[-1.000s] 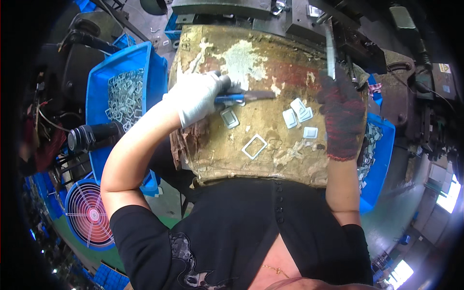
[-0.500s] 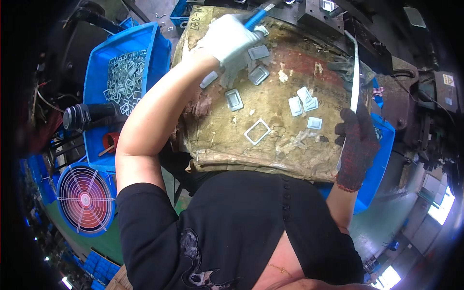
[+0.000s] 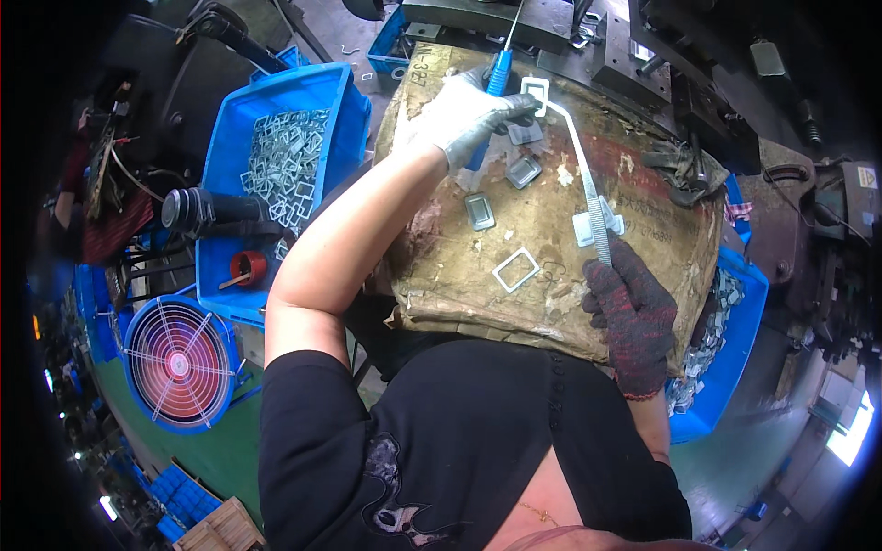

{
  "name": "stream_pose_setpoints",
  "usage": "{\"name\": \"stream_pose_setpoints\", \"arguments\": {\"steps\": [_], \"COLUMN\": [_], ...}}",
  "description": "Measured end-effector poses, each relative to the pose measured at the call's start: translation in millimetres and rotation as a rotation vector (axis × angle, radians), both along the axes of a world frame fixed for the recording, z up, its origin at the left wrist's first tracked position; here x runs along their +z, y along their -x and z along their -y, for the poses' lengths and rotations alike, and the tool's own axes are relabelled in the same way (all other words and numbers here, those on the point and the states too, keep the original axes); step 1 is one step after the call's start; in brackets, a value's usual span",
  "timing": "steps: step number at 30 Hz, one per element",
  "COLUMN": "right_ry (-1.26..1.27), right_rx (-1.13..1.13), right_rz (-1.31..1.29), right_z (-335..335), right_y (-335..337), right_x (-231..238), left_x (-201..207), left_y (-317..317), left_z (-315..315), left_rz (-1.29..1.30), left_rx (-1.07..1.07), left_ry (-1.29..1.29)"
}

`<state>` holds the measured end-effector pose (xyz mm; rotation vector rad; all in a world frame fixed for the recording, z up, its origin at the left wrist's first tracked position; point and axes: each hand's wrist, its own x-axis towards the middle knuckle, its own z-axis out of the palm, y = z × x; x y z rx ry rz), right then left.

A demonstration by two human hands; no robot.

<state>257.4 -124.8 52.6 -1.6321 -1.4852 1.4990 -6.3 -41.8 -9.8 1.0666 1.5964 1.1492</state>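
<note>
My left hand [image 3: 469,115], in a white glove with dark fingertips, is closed around a blue-handled tool [image 3: 501,73] with a thin metal shaft pointing away. At its fingertips is a small rectangular metal part [image 3: 535,89]. My right hand [image 3: 632,312], in a dark red-and-black knitted glove, grips long metal tweezers [image 3: 595,216] with ribbed sides. Their bent tip meets this part; which of the two bears it I cannot tell. Below lie shallow rectangular metal pieces [image 3: 479,211], an open rectangular frame [image 3: 515,270] and more pale pieces [image 3: 584,230] partly behind the tweezers.
Worn brown cardboard [image 3: 450,285] covers the work surface. A blue bin [image 3: 354,115] of metal frames stands left, holding a red cup [image 3: 248,268]. Another blue bin [image 3: 735,367] with metal pieces is at right. Dark machinery [image 3: 634,78] borders the far side; a fan [image 3: 179,365] stands lower left.
The tweezers have swung left, and their tip now meets the part at my left hand. My right hand has moved inward over the cardboard. The whole view has shifted.
</note>
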Motion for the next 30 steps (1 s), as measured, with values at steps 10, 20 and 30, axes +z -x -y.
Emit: {"name": "stream_pose_setpoints", "arguments": {"steps": [10, 20, 30], "right_ry": [-0.165, -0.154, -0.301], "right_rx": [-0.03, -0.239, -0.284], "right_rz": [-0.036, 0.07, 0.152], "right_z": [-10, -38, -65], "right_y": [-7, -35, -31], "right_x": [-11, -1, 13], "left_x": [2, 43, 63], "left_y": [13, 10, -34], "left_z": [-10, -89, -138], "left_rz": [0.042, -1.091, -1.168], "left_rx": [-0.202, -0.505, -0.574], "left_ry": [0.271, 0.015, 0.165]}}
